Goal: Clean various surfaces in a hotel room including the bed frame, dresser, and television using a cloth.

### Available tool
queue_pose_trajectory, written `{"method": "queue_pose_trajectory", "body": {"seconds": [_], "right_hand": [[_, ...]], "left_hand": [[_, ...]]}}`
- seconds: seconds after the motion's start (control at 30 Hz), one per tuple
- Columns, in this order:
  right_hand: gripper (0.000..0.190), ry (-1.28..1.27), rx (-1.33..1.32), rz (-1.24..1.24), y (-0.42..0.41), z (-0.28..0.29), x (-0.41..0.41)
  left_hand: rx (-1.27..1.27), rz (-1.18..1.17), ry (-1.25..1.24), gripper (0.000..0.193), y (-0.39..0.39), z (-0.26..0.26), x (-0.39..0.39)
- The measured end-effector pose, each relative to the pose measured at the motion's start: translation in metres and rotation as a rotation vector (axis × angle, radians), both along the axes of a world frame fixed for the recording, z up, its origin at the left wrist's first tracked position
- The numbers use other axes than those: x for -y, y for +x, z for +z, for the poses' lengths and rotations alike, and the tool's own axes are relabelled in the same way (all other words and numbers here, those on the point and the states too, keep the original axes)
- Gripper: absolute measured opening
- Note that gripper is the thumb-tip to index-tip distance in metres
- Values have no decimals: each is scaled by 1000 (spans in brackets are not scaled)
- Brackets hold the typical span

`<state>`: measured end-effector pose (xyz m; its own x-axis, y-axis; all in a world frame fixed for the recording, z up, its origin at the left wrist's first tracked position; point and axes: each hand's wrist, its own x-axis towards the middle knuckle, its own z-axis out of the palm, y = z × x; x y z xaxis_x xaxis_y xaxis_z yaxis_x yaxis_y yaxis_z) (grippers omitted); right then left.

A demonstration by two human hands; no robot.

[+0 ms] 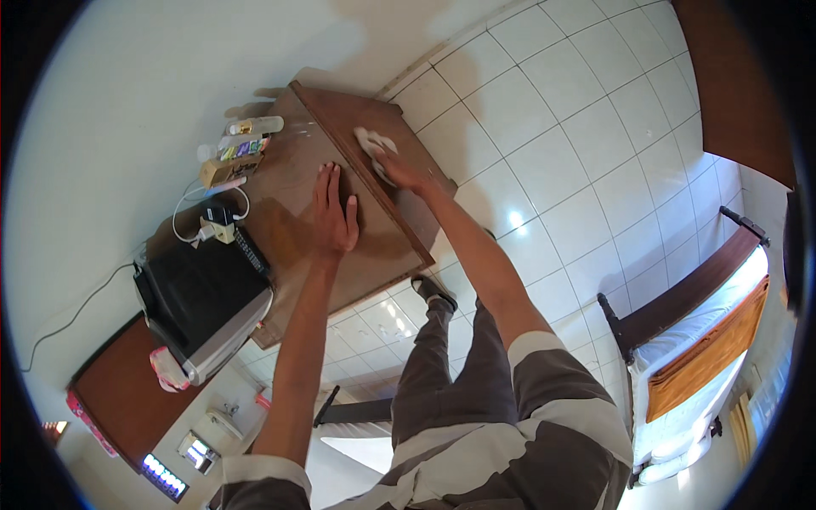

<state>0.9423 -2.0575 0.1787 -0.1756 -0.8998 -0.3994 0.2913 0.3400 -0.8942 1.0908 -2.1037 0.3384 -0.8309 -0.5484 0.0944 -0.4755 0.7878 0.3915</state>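
Observation:
My right hand (396, 168) presses a pale cloth (376, 148) to the side panel of a brown wooden desk (376, 239), just past the edge of its top. Part of the cloth is hidden under my fingers. Flat on the desktop rests my left hand (334, 213), thumb apart from the fingers and nothing in it. On the wall side of the desktop, to the left of that hand, stand a clear bottle (258, 125), a small cardboard box (231, 169) and a black remote control (251, 251).
A black box-shaped appliance (201, 296) occupies the desk's left end, with a power adapter (218, 211) and white cable (175, 220) beside it. White floor tiles (548, 146) surround the desk. A bed (695, 357) with a dark wooden frame stands at the right.

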Motion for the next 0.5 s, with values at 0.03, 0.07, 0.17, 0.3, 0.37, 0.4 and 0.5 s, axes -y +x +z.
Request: {"method": "queue_pose_trajectory", "body": {"seconds": [0.03,0.07,0.17,0.3,0.37,0.4,0.5], "right_hand": [[74,-124,-86,10,-10,2,33],[74,-121,-156,58,-20,5,68],[75,-315,1,-37,-30,9,150],[77,-215,-169,25,-31,-34,141],[75,-240,-247,-43,-19,-54,91],[73,-224,-258,-83,-8,-60,51],[65,2,-109,-61,26,-58,-84]], "left_hand": [[-42,-11,-12,54,1,-2,-1],[-2,21,-4,54,1,-5,0],[17,31,9,51,6,-9,6],[0,41,20,51,11,-14,8],[-35,42,35,52,11,-15,6],[-35,41,27,52,10,-15,7],[-42,36,18,52,6,-14,8]]}}
